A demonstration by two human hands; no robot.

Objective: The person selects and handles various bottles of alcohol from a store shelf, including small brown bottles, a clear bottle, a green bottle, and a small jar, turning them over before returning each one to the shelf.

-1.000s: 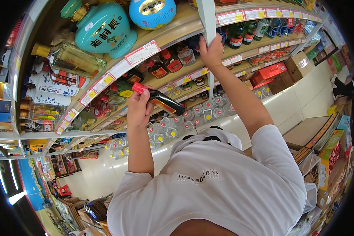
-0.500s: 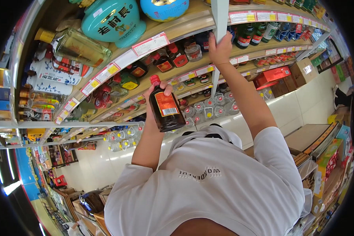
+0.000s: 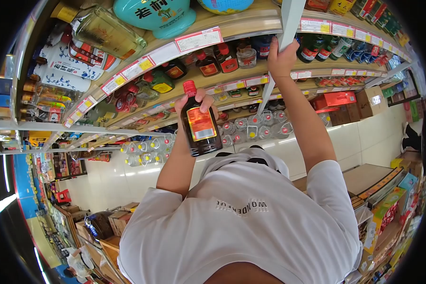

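Note:
My left hand [image 3: 208, 99] is closed around the neck and shoulder of a dark liquor bottle [image 3: 201, 127]. The bottle has a red cap and an orange-red label with a barcode facing me. It is held in front of the shelves, apart from them. My right hand [image 3: 282, 59] is wrapped round a pale metal shelf post [image 3: 293, 21]. Behind the bottle, similar dark bottles with red caps [image 3: 207, 65] stand on the shelf below the top one. Part of my left palm is hidden behind the bottle.
A turquoise jar [image 3: 163, 16] and a large clear bottle with a gold cap [image 3: 106, 33] occupy the upper shelf. Large plastic jugs [image 3: 265, 128] stand low by the floor. Cartons [image 3: 371, 102] sit at right. Another person [image 3: 80, 262] appears at lower left.
The bottle has turned slightly, its label now facing me more squarely. My view has shifted, so the shelves and my right hand appear farther right. My hands keep their holds.

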